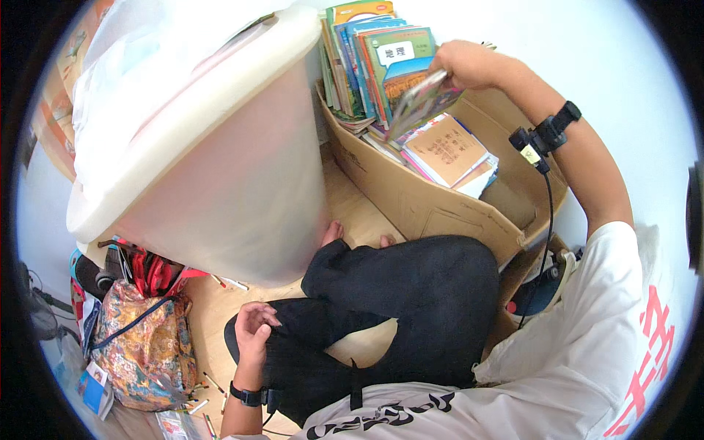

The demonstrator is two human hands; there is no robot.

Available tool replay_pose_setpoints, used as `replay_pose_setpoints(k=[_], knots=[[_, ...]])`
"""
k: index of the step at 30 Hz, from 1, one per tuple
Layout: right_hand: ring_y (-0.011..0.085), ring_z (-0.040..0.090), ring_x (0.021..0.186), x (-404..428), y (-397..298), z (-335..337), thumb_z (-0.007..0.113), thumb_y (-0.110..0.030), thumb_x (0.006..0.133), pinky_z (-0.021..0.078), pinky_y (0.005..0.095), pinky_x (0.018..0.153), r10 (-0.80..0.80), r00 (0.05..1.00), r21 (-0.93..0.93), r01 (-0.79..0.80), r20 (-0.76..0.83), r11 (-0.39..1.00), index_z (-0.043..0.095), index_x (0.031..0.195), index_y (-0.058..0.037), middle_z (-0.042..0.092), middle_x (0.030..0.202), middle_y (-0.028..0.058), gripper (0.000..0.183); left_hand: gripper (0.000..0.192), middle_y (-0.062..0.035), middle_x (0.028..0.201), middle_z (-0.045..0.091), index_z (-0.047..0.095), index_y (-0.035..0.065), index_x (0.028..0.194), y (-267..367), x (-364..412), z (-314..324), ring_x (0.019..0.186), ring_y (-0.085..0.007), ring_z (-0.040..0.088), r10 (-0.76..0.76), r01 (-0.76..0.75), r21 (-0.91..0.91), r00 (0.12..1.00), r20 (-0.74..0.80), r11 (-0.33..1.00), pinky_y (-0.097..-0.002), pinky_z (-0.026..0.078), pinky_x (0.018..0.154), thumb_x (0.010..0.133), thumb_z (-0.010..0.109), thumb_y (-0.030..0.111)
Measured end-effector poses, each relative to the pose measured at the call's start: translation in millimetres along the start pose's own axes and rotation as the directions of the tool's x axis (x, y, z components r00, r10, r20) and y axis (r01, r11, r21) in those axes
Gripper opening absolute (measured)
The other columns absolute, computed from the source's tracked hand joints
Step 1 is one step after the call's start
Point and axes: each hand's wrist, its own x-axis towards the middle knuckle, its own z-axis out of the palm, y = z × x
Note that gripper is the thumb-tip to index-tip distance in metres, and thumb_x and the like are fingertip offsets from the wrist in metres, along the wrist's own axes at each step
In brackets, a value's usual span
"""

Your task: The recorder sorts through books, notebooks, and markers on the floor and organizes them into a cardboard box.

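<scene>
My right hand (467, 65) grips a thin book (421, 104), blurred and tilted, above a long cardboard box (385, 176). Inside the box, a row of upright textbooks (379, 55) fills the far left end, and the front one has a green cover with a landscape picture. Nearer to me, a stack of booklets with a brown-covered notebook (446, 148) on top lies flat in the box. My left hand (256, 325) rests by my left knee, its fingers loosely curled and apart, holding nothing.
A large translucent plastic tub (247, 176) with a thick pale rim stands left of the box. A patterned cloth bag (143, 346) sits at the left, with loose pencils (214, 382) on the wooden floor beside it. A skateboard-like object (536, 289) lies beside the box.
</scene>
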Motion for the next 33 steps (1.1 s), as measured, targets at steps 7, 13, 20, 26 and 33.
replay_pose_setpoints(k=[7,13,20,26,33], knots=[[0.0316,0.060,0.075,60.8,37.8,44.0,0.070,-0.009,0.062,0.0477,0.0413,0.066,0.028,0.985,-0.158,-0.001,0.172,0.987,0.066,0.086,-0.0079,0.063,0.077,0.0142,0.025,0.028,-0.0087,0.088,0.055,0.050,0.0021,0.095,-12.6,-13.7,-23.7,0.075,-0.0138,0.054,-0.129,0.129,-0.002,0.990,-0.058,0.992,-0.0281,0.048,0.068,0.072,0.065,0.004],[0.0253,0.053,0.099,113.9,58.1,61.0,0.077,-0.016,0.058,0.0470,0.0383,0.077,0.025,0.997,-0.527,-0.060,-0.072,0.848,0.059,0.101,-0.0081,0.061,0.092,0.0085,0.047,0.022,-0.0064,0.082,0.055,0.050,0.0029,0.090,-17.8,-19.0,-37.1,0.074,-0.0136,0.054,-0.165,0.165,-0.016,0.971,-0.173,0.986,-0.0259,0.048,0.065,0.072,0.064,0.004],[0.0259,0.057,0.093,104.6,50.7,91.7,0.067,-0.017,0.070,0.0479,0.0360,0.075,0.308,0.896,-0.109,-0.357,-0.319,0.928,0.052,0.105,-0.0069,0.058,0.094,0.0139,0.040,0.020,-0.0056,0.080,0.055,0.051,0.0038,0.088,-21.5,-23.2,-48.2,0.073,-0.0129,0.053,-0.183,0.182,-0.027,0.956,-0.229,0.983,-0.0252,0.048,0.064,0.073,0.063,0.006],[0.0293,0.056,0.091,64.5,-10.5,108.9,0.061,-0.011,0.069,0.0472,0.0381,0.079,0.043,0.998,0.224,-0.052,0.044,0.973,0.054,0.103,-0.0061,0.056,0.106,0.0134,0.036,0.019,-0.0046,0.076,0.054,0.051,0.0042,0.088,-13.5,-29.3,-50.3,0.069,-0.0129,0.053,-0.213,0.219,-0.012,0.932,-0.294,0.976,-0.0249,0.046,0.062,0.073,0.063,0.009],[0.0305,0.050,0.099,80.2,-37.9,157.2,0.068,-0.015,0.063,0.0458,0.0402,0.080,-0.283,0.959,-0.074,0.283,0.003,0.956,0.054,0.113,-0.0115,0.043,0.124,0.0084,0.052,0.019,-0.0056,0.076,0.053,0.050,0.0032,0.087,-9.5,-21.6,-27.5,0.067,-0.0135,0.052,-0.195,0.209,0.042,0.955,-0.222,0.977,-0.0244,0.044,0.061,0.076,0.062,0.013]])
